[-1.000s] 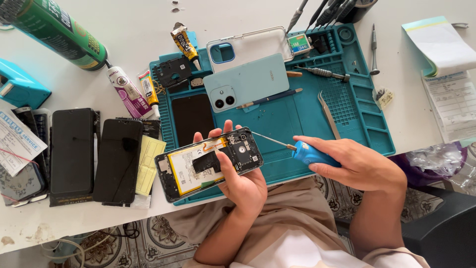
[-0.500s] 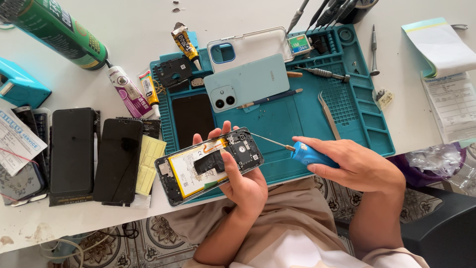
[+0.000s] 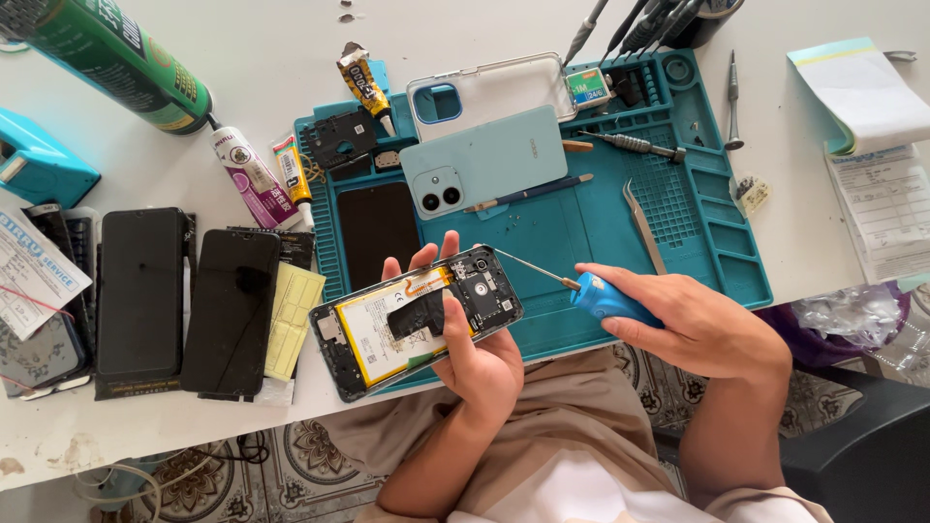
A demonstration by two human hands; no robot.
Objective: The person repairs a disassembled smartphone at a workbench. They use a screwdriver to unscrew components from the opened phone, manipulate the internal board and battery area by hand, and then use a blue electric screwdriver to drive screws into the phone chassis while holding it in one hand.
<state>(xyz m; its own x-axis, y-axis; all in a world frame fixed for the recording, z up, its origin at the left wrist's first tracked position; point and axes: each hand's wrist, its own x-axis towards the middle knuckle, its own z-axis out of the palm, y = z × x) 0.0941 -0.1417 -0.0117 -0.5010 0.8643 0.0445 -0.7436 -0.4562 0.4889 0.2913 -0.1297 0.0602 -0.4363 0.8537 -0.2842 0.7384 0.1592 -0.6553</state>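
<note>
My left hand (image 3: 477, 353) grips an opened phone (image 3: 387, 324) from below, its back off, so the white battery and the dark circuit board show. The thumb lies across its middle. My right hand (image 3: 702, 329) holds a blue-handled screwdriver (image 3: 605, 298). Its thin shaft reaches left, and the tip rests at the phone's upper right corner, by the board. Both hands hover over the front edge of a teal work mat (image 3: 581, 237).
On the mat lie a pale teal phone back cover (image 3: 484, 160), a clear case (image 3: 494, 89), a black screen (image 3: 376, 232), tweezers (image 3: 644, 228) and small screwdrivers. Several dark phones (image 3: 184, 291), glue tubes (image 3: 247, 174) and a green can (image 3: 111, 58) sit left. Paper pads (image 3: 872, 126) lie right.
The phone has tilted slightly in my left hand, and the screwdriver tip has shifted a little along its upper right corner. Everything else is unchanged.
</note>
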